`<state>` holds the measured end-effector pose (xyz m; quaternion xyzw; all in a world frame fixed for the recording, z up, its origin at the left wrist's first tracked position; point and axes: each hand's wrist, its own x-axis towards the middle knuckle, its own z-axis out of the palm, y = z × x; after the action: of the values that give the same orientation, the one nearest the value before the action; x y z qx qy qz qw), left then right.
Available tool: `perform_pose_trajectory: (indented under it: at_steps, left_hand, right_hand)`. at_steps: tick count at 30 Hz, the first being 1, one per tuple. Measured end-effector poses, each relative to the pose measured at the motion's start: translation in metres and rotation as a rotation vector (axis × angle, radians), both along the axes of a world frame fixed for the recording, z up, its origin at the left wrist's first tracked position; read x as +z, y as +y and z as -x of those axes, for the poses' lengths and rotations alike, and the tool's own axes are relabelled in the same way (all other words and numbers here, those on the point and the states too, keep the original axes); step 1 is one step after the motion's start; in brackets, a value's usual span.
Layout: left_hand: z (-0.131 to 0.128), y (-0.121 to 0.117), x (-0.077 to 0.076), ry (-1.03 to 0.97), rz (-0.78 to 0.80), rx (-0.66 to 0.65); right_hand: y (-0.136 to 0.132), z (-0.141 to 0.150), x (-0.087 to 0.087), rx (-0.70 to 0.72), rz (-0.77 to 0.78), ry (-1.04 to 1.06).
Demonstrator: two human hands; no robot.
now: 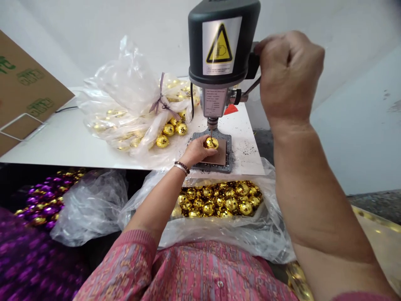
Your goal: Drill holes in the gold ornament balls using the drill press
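Note:
My left hand [200,151] grips a shiny gold mirror-faceted ball [211,143] between thumb and fingers. The ball rests on a brown board [222,155] on the grey base [229,165] of a small bench drill press [224,46]. Directly over the ball is the thin drill bit [211,133], its tip at the top of the ball; whether it has entered I cannot tell. My right hand [290,75] is closed round the feed lever [253,85] at the right side of the machine, with the lever's end mostly hidden in the fist.
Clear plastic bags [125,96] with gold balls [169,130] lie left on the white table [62,152]. An open bag of gold balls [219,202] sits below the front edge. Purple and gold balls [45,196] are lower left, near a cardboard box [28,92]. Dark shavings surround the base.

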<state>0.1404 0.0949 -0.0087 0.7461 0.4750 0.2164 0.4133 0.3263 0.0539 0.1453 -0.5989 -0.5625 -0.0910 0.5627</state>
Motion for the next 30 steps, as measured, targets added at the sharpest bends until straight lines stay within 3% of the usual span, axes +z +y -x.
perform_pose_trajectory:
  at_steps: [5, 12, 30]
  left_hand:
    - [0.0, 0.0, -0.004, -0.018, -0.025, -0.034]
    - [0.001, 0.0, -0.007, -0.001, -0.038, -0.025]
    - [0.0, -0.004, -0.006, 0.031, -0.027, 0.008]
  right_hand:
    - [-0.035, 0.026, -0.028, -0.004, -0.06, 0.114]
    - [-0.038, 0.021, -0.072, -0.024, -0.064, 0.017]
    - [-0.031, 0.024, -0.117, -0.143, -0.3, -0.078]
